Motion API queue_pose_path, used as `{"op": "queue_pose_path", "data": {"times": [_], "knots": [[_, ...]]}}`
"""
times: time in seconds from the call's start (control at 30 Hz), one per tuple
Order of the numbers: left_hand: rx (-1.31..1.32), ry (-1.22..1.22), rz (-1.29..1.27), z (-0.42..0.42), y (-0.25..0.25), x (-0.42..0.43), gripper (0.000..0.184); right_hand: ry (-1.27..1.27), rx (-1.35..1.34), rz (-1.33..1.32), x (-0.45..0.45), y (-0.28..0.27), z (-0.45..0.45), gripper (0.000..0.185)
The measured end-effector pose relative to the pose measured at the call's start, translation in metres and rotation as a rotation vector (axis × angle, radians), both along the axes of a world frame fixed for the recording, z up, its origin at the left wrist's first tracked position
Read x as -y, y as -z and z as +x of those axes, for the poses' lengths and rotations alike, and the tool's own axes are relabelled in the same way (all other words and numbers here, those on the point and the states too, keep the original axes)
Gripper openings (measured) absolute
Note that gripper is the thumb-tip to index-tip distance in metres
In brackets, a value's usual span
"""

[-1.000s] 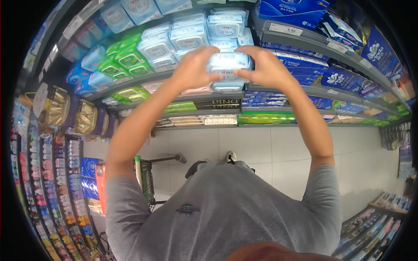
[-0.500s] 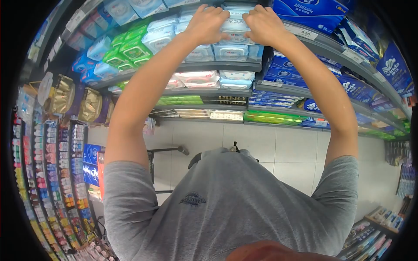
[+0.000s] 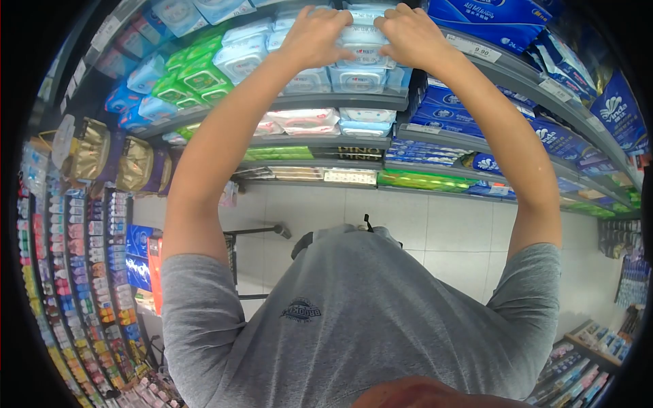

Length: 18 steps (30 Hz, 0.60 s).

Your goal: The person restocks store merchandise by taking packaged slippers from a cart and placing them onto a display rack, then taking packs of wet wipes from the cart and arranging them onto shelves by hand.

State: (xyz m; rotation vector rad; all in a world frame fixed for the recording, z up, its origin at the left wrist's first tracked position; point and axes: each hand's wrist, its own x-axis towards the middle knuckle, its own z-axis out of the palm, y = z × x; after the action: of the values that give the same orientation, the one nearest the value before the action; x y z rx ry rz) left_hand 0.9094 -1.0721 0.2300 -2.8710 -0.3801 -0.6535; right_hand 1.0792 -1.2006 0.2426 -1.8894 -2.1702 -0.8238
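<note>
A stack of light blue wet-wipe packs [image 3: 366, 56] stands on the upper shelf, between my two hands. My left hand [image 3: 318, 37] is curled over the left side of an upper pack, its thumb pointing toward the stack's front. From the other side, my right hand [image 3: 413, 37] grips the same pack, fingers bent over its top and thumb lower down. The fingertips are partly hidden. More light blue packs [image 3: 243, 58] sit left of my left hand, followed by green wipe packs [image 3: 204, 75].
Blue tissue packs [image 3: 486, 24] fill the shelf at right, behind a price-label strip [image 3: 479, 49]. Lower shelves hold pink-and-white packs [image 3: 306, 121]. A dark-framed cart [image 3: 262, 231] stands on the tiled floor [image 3: 452, 228] at my left. Small goods line a side rack [image 3: 78, 258].
The view has shifted slightly, so the shelves sit a little more to the left. Both hands stay at the same stack, with only slight movement.
</note>
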Motion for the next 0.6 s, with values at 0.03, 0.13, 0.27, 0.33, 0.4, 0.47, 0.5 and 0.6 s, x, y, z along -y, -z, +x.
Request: {"op": "queue_pose_path", "data": {"times": [0.03, 0.13, 0.27, 0.33, 0.4, 0.47, 0.5, 0.6], "knots": [[0.027, 0.011, -0.017, -0.001, 0.0, 0.002, 0.055, -0.001, 0.001, -0.004, 0.0, 0.0, 0.0, 0.025], [0.171, 0.11, 0.022, -0.009, 0.004, 0.011, 0.052, 0.012, -0.029, -0.083, 0.001, 0.0, -0.004, 0.039], [0.251, 0.156, 0.149, -0.02, 0.014, 0.021, 0.047, -0.091, 0.013, 0.117, 0.021, 0.007, -0.021, 0.046], [0.218, 0.147, 0.168, -0.025, 0.024, 0.021, 0.043, -0.084, -0.004, 0.052, 0.021, 0.018, -0.025, 0.049], [0.243, 0.141, 0.148, -0.026, 0.03, 0.022, 0.042, -0.055, -0.016, 0.062, 0.02, 0.026, -0.031, 0.05], [0.261, 0.137, 0.127, -0.022, 0.032, 0.024, 0.04, 0.006, -0.055, 0.062, 0.022, 0.03, -0.037, 0.057], [0.291, 0.11, 0.129, -0.02, 0.033, 0.026, 0.047, 0.001, -0.066, 0.047, 0.024, 0.036, -0.039, 0.057], [0.405, 0.032, 0.133, -0.013, 0.053, 0.036, 0.052, -0.057, -0.251, 0.291, 0.027, 0.052, -0.044, 0.058]]}}
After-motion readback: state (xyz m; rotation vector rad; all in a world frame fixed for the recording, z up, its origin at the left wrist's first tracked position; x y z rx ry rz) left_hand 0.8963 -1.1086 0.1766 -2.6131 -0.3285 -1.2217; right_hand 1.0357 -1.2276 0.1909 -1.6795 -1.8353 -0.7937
